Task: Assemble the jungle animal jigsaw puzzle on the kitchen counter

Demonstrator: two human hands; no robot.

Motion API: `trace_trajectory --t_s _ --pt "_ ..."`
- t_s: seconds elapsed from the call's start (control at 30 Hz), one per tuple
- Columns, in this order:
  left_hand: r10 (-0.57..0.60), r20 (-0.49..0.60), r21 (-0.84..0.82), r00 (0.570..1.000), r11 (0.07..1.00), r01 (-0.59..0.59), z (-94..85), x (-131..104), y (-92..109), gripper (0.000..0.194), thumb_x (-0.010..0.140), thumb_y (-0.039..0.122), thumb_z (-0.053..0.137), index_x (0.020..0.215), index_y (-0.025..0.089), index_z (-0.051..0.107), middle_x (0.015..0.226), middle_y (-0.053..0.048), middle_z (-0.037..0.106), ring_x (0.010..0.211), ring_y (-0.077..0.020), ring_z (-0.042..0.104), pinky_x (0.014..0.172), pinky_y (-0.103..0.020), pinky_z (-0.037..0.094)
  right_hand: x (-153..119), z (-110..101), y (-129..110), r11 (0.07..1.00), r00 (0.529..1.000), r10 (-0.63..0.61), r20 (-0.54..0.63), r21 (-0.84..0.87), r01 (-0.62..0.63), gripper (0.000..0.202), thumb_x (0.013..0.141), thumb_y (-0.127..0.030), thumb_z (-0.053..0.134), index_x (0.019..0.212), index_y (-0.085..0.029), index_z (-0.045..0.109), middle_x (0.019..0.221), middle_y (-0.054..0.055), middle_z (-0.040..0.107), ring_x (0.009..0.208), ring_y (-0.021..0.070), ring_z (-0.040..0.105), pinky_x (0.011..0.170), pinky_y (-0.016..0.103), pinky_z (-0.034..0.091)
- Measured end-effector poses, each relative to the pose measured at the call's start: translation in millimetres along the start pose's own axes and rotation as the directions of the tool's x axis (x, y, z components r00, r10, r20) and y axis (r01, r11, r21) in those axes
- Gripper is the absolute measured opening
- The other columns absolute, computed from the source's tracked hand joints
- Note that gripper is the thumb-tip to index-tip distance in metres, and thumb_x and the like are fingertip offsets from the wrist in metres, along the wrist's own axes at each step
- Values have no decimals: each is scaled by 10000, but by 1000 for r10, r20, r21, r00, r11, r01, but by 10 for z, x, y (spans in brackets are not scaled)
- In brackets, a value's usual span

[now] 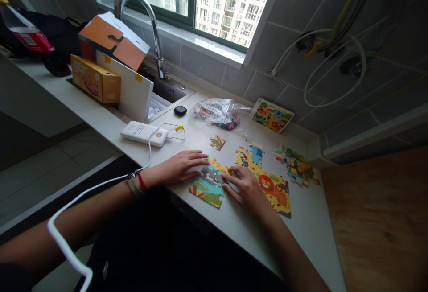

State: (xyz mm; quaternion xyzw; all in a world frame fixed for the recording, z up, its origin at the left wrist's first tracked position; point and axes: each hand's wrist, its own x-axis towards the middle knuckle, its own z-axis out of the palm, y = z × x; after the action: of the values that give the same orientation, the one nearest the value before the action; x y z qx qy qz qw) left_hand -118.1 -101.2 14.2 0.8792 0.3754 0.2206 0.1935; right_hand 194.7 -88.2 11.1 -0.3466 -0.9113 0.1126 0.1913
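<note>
On the white counter lies a joined section of jigsaw puzzle (207, 186) with a grey animal and a green crocodile. My left hand (182, 166) rests flat at its left edge, fingers stretched out. My right hand (246, 189) touches its right side with spread fingertips. A second joined section with lions (272, 191) lies to the right, partly behind my right hand, with a blue elephant piece (256, 154) at its top. One loose puzzle piece (217, 142) lies above the left section. Several loose pieces (297, 165) are heaped at the right.
A picture card (273, 115) leans against the tiled wall. Beside it lies a clear plastic bag (220, 111) with pieces inside. A white power bank (143, 133) with a cable, a small black case (180, 110) and boxes (96, 80) by the sink stand left.
</note>
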Motion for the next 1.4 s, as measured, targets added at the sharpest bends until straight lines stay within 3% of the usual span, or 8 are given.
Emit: trace_trajectory --t_s 0.17,0.4,0.77,1.4 --pt "27 56 38 998 999 -29 0 199 -111 419 1009 317 638 1424 264 627 1408 -71 677 1383 -296 568 1162 -466 471 -21 -5 -8 1000 1000 12 13 -7 -12 245 971 -322 680 1191 -271 774 1200 129 661 1118 289 635 989 497 561" --pt "143 72 51 987 988 -147 -118 286 -93 272 987 313 673 1250 293 743 1299 -69 737 1253 -257 665 1100 -397 517 -30 2 -12 999 1000 25 12 29 -25 247 975 -321 673 1200 -285 769 1182 117 653 1122 285 617 997 482 559" --pt "173 135 167 976 967 -194 -179 260 -78 196 997 299 657 1145 279 785 1303 -83 722 1187 -269 673 997 -386 567 -26 -9 -13 998 999 37 27 45 -39 264 980 -318 668 1223 -274 762 1226 125 639 1139 292 608 1008 494 559" --pt "165 120 220 979 957 -189 -158 151 -81 208 1027 321 625 1150 280 788 1329 -83 701 1185 -265 656 983 -388 555 -34 7 -11 999 1000 10 16 34 -11 279 974 -309 669 1230 -253 764 1261 142 636 1190 307 606 1033 508 551"
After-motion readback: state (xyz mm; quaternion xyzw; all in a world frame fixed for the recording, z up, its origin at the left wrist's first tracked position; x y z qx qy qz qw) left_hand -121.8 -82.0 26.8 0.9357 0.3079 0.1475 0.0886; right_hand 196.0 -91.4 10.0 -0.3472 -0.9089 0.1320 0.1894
